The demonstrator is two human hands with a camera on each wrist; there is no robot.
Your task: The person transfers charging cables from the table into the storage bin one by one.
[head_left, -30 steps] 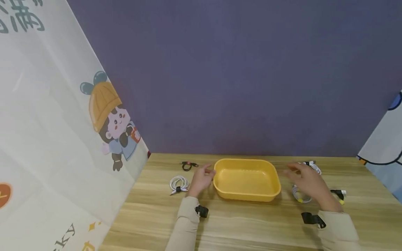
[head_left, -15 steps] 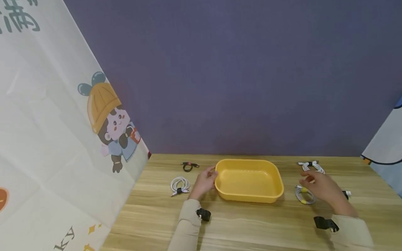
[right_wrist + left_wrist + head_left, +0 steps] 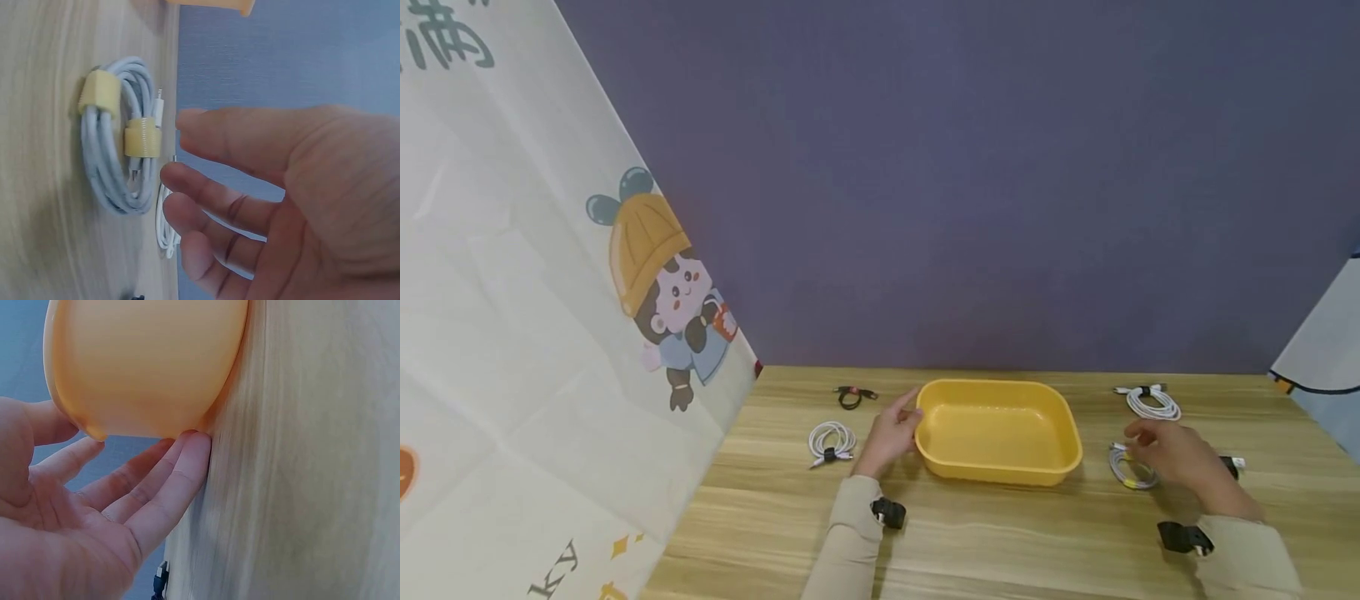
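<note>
While the left hand point(image 3: 889, 433), fingers spread, touches the yellow tray point(image 3: 998, 437) at lower centre, the right hand point(image 3: 1180, 454), loosely bent and empty, has shifted rightward, so the grey cable coil point(image 3: 106, 145) at lower right lies less covered, apparently just beside it.

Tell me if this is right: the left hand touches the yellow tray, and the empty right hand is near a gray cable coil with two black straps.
One color is wrong: the two straps on the gray cable coil are yellow, not black, as the right wrist view shows. The left hand touches the yellow tray, and the empty right hand is near that coil.
</note>
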